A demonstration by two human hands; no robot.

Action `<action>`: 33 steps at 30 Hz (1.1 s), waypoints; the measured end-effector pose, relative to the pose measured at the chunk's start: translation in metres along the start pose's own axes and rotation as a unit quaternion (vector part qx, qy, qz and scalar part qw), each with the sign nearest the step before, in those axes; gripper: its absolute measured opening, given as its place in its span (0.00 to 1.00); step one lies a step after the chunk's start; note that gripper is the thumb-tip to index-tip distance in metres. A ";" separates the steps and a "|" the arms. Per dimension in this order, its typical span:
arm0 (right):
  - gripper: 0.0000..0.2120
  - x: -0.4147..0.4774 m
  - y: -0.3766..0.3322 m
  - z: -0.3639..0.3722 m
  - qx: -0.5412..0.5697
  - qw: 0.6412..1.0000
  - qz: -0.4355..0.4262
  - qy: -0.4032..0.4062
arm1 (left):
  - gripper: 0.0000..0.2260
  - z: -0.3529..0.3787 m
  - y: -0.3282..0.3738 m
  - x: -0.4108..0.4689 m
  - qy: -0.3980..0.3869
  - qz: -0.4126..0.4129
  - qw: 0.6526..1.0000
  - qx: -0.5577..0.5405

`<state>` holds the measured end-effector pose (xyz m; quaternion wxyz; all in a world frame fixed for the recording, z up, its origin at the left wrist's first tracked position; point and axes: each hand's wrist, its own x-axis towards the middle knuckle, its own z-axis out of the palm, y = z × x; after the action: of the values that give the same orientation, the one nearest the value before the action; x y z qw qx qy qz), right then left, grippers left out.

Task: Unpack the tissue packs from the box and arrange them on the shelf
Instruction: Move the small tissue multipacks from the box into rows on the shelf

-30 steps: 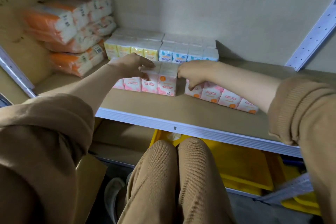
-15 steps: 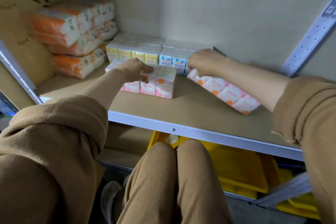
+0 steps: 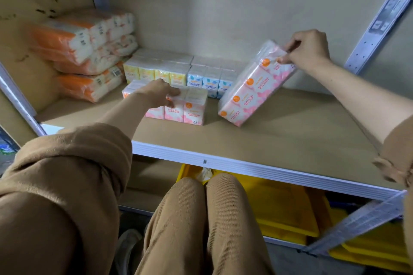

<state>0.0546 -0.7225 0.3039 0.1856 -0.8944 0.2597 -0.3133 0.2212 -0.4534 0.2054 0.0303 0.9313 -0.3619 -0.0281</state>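
Pinching only the crinkled film at the upper end, the right hand holds a long pink-and-white film-wrapped tissue pack steeply tilted. Its lower corner seems to rest on the brown board shelf, right of the goods already stocked. That thin pinch is the weak spot: the wrapper could stretch or slide out of the fingers, and the pack would flop flat, perhaps toward the white metal front lip and off it into the yellow plastic bins below. The left hand grips a second pink-and-white tissue pack, fingers curled over its top; this one stands upright on the shelf, near the tilted one with a gap between them. Swinging the tilted pack down carelessly could knock that neighbour askew, or shove the back row of small yellow packs and blue packs out of line, since its upper end passes close to them. Soft orange-and-white bundles, piled in the left corner, look safely out of reach. No box shows in this view, so how many packs remain cannot be judged.
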 end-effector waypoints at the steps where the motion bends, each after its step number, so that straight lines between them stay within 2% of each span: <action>1: 0.16 0.001 0.007 -0.004 0.006 1.000 0.017 -0.004 | 0.25 0.000 0.001 0.000 0.001 -0.001 1.000 0.004; 4: 0.16 -0.006 0.028 -0.016 0.004 0.997 0.072 -0.016 | 0.25 0.001 0.001 0.001 0.002 -0.007 1.000 0.001; 10: 0.16 -0.037 0.074 -0.021 -0.070 0.981 0.173 -0.054 | 0.25 0.002 0.002 0.001 0.004 -0.009 1.000 0.012; 15: 0.06 -0.058 0.113 -0.002 -0.123 0.955 0.215 -0.164 | 0.25 0.003 0.002 0.001 0.004 -0.008 1.000 0.011; 17: 0.10 -0.056 0.114 0.000 -0.174 0.939 0.219 -0.201 | 0.26 0.003 0.003 0.001 0.006 -0.008 1.000 0.013; 20: 0.14 -0.053 0.084 -0.006 -0.245 0.936 0.154 -0.198 | 0.26 0.004 0.001 0.002 0.006 -0.005 1.000 0.010; 24: 0.25 -0.050 0.044 0.013 -0.219 0.951 0.018 -0.216 | 0.28 0.002 -0.003 0.000 0.005 0.016 1.000 -0.004; 27: 0.30 -0.060 0.030 0.041 -0.250 0.928 -0.054 -0.271 | 0.31 0.004 -0.008 -0.004 0.030 0.024 0.999 0.004; 29: 0.27 -0.068 0.026 0.057 -0.280 0.914 -0.085 -0.282 | 0.31 0.008 -0.013 -0.006 0.039 0.024 0.999 0.022; 33: 0.18 -0.073 0.017 0.073 -0.321 0.907 -0.121 -0.244 | 0.29 0.016 -0.022 -0.004 0.056 0.035 0.997 0.026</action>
<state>0.0481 -0.6813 0.2081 -0.0936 -0.9786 0.1829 -0.0053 0.2316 -0.4350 0.1879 0.0272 0.9185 -0.3929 0.0349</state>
